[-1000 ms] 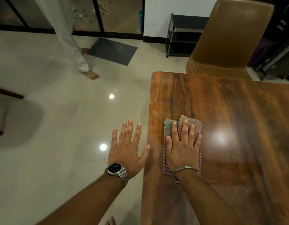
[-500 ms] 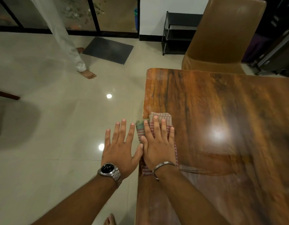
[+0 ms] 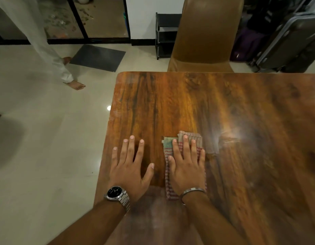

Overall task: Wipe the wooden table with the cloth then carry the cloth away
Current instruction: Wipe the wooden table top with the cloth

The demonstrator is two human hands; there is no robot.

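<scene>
The glossy wooden table (image 3: 224,106) fills the right half of the head view. A folded cloth (image 3: 189,136) with red stripes and a greenish corner lies on it a little in from the left edge. My right hand (image 3: 186,170), with a metal bangle on the wrist, presses flat on the cloth with fingers spread and covers most of it. My left hand (image 3: 130,170), wearing a wristwatch, rests flat and open on the bare wood just left of the cloth, near the table's left edge.
A brown leather chair (image 3: 204,36) stands at the table's far side. Another person's bare foot (image 3: 76,84) and white garment are on the tiled floor to the left, near a dark mat (image 3: 98,57). A black shelf (image 3: 163,34) and luggage (image 3: 286,41) stand behind.
My right hand slid the cloth left to the table's edge, then back right. My left hand came from over the floor onto the table top.
</scene>
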